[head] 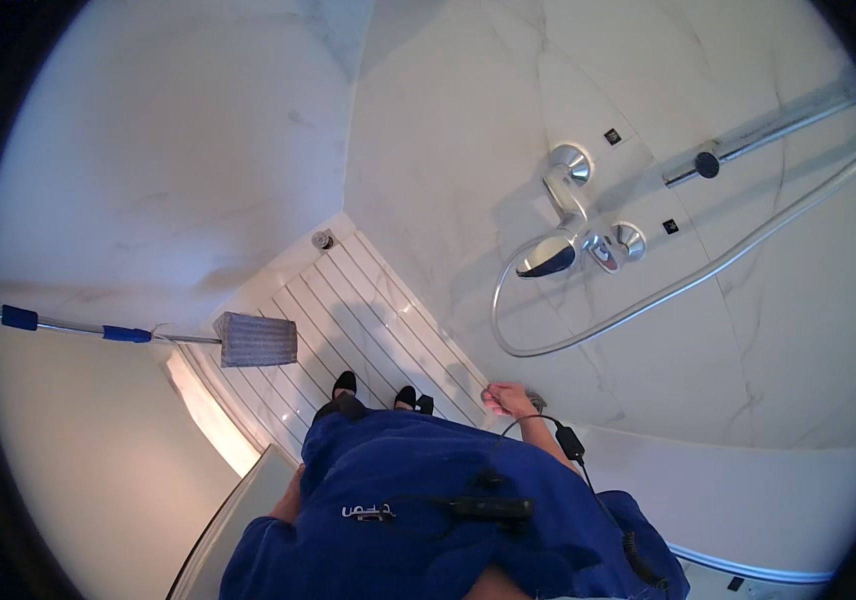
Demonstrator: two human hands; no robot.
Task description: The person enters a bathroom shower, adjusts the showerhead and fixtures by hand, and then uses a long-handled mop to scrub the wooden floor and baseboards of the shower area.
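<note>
My right hand [506,400] is low beside the marble-patterned wall, near the edge of the shower floor, its fingers curled. A grey cloth [537,402] shows at the wrist side of this hand; most of it is hidden behind the hand. Of my left hand [290,496], only a part shows at my left side, against my blue top; its fingers are out of sight. Ahead lies the white slatted shower floor [356,300], on which my black shoes [344,383] stand.
A flat mop with a grey pad [259,341] and blue-sleeved handle [126,334] leans in from the left. On the right wall are a chrome mixer tap [564,217], a looping shower hose [645,304] and a rail [788,135]. A chrome fitting [323,240] sits in the corner.
</note>
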